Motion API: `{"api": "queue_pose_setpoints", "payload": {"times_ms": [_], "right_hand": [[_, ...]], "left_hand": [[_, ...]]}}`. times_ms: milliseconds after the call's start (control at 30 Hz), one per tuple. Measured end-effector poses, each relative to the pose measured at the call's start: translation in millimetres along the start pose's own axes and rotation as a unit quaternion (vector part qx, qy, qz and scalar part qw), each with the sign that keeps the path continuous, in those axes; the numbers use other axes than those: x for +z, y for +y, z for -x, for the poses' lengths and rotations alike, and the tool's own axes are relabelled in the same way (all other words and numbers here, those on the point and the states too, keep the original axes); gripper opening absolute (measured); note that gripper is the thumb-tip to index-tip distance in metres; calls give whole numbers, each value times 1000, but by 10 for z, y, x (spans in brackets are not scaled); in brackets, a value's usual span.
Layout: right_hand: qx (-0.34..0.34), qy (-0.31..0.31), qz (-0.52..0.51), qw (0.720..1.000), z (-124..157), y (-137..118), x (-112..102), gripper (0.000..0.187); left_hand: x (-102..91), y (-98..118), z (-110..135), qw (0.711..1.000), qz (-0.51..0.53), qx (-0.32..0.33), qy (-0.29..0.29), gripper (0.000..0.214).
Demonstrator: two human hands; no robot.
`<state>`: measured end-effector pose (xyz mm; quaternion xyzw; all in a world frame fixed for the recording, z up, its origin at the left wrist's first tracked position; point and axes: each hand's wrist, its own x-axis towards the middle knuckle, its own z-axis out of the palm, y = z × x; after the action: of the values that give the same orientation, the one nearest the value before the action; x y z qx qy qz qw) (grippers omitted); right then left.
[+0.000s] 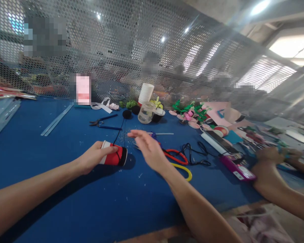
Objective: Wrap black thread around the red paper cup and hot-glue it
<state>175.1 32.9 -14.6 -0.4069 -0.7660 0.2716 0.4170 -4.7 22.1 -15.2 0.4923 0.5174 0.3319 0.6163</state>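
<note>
My left hand (pixel 95 156) is wrapped round a red paper cup (pixel 116 155) with a white rim and a black band. The cup lies on its side on the blue table (pixel 66 189). A black string (pixel 118 135) runs from the cup toward a black pom-pom (pixel 127 114) further back. My right hand (pixel 147 148) hovers just right of the cup, fingers stretched out and holding nothing. Under and beyond it lie scissors with red handles (pixel 176 156) and yellow handles (pixel 185 169).
Blue-handled pliers (pixel 102 122), a stack of white cups (pixel 146 93), a clear plastic cup (pixel 146 112), a black cord (pixel 194 152) and green and pink craft pieces (pixel 192 113) lie further back. A co-worker's hands (pixel 271 158) work at the right by a magenta tool (pixel 236 168). Perforated metal screen (pixel 142 50) behind.
</note>
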Motion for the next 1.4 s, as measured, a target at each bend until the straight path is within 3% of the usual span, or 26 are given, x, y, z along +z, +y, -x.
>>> {"api": "queue_pose_setpoints", "payload": {"times_ms": [67,100,167,200,300,400,500,567,700,800,933,1200,1400], "right_hand": [[60,83,59,993,-91,106,-176,29],[95,96,111,985,-135,162,-269,30],[178,68,266,945,-207,270,-431,29],[200,56,293,933,-235,320,-489,25],[246,3,326,913,-284,461,-542,8],[278,-33,325,903,-300,589,-468,9],[283,-18,312,907,-293,661,-392,9],[277,3,290,916,-280,648,-382,19],[248,22,212,945,-240,459,-411,34],[218,-16,69,973,-170,253,-391,21],[192,-71,-68,976,-31,48,-292,19],[210,-107,-3,972,85,-145,-214,17],[195,-73,50,977,127,-202,-195,14]], "left_hand": [[-15,10,-8,1000,5,-7,8,21],[-23,13,-13,1000,6,-10,11,20],[-39,16,-27,1000,2,-10,19,19],[-46,15,-36,1000,-1,-7,23,19],[-57,13,-63,999,-11,3,29,21],[-60,17,-74,999,-15,6,27,22],[-66,26,-71,999,-26,12,26,22],[-75,31,-68,999,-40,21,30,22],[-96,30,-78,996,-66,36,44,21],[-117,22,-95,995,-71,36,53,21],[-152,22,-108,993,-96,33,58,23],[-174,36,-126,994,-91,5,63,27],[-169,48,-118,996,-67,1,60,26]]}}
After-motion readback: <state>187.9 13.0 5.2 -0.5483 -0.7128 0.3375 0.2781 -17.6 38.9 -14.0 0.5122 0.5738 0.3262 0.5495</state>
